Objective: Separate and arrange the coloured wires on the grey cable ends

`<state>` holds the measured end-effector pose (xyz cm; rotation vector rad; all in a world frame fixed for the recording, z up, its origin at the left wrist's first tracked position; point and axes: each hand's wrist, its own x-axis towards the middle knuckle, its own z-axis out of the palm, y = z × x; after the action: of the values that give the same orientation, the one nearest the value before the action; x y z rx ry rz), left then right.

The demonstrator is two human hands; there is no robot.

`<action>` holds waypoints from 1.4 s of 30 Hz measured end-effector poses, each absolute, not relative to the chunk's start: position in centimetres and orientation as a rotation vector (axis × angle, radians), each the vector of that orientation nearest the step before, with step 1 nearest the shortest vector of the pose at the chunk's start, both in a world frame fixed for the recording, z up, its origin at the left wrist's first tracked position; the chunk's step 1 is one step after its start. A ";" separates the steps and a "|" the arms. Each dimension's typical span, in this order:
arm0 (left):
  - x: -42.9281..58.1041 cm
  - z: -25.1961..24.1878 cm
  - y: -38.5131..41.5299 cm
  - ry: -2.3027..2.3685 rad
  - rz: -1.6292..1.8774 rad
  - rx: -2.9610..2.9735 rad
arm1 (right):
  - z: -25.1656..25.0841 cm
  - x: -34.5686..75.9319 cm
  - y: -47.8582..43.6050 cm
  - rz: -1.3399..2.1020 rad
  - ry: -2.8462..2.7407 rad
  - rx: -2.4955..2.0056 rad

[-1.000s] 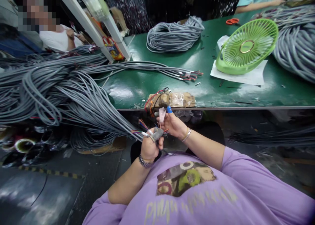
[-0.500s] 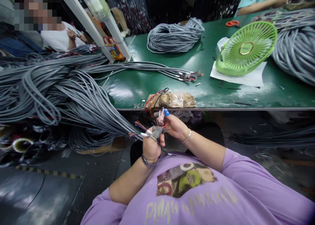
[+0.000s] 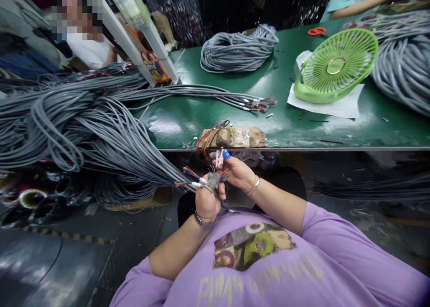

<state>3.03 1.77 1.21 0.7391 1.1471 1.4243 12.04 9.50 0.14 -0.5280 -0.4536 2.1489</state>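
My left hand [image 3: 205, 199] is closed around the end of a grey cable [image 3: 157, 168] from the big bundle on my left; its thumb wears a grey finger cover. Stripped coloured wires [image 3: 188, 172] fan out just past that grip. My right hand [image 3: 237, 170] is pinched on the thin coloured wire ends right beside the left thumb. Blue and pale tape covers its fingertips. Both hands hover below the front edge of the green table [image 3: 188, 118].
A huge grey cable bundle [image 3: 67, 118] drapes off the table to the left. A taped wooden block [image 3: 235, 136] sits at the table edge. Farther back lie a cable coil [image 3: 238, 51], a green fan [image 3: 336, 65] on paper, and orange scissors [image 3: 316, 30]. Other people work at the far side.
My hands have barely shifted; the right fingers drew closer to the left thumb and the wire ends. The person at the far left moved.
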 end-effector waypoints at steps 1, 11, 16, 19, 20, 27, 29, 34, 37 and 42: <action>3.1 1.2 1.8 1.157 1.415 0.739 | 0.1 12.0 9.5 2.149 -0.455 -0.532; 3.2 1.2 1.6 1.156 1.374 0.757 | -0.3 11.8 9.5 2.169 -0.404 -0.546; 2.8 1.2 1.1 1.158 1.373 0.761 | -0.2 12.6 9.3 2.253 -0.356 -0.505; 2.4 0.8 0.5 1.196 1.346 0.788 | -0.5 13.6 9.3 2.295 -0.487 -0.530; 2.2 0.6 0.4 1.214 1.331 0.805 | -0.6 13.9 9.3 2.313 -0.566 -0.550; 1.3 -0.9 -0.3 1.274 1.187 0.925 | -0.1 15.5 9.4 2.205 -1.248 -0.707; 1.2 -1.0 -0.3 1.273 1.132 0.956 | 0.4 15.6 9.4 2.114 -1.381 -0.714; 0.9 -0.8 0.2 1.208 0.770 1.055 | 1.1 15.1 9.0 2.029 -1.686 -0.604; 0.7 -0.7 0.4 1.192 0.711 1.035 | 1.0 14.9 8.4 1.930 -1.691 -0.617; 0.7 -0.6 0.7 1.234 1.002 0.820 | -0.3 15.9 7.6 1.834 -1.376 -0.765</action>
<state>0.72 0.74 -0.55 0.8205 1.2336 1.0022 15.89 7.56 -0.28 -0.7648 -1.3763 1.8336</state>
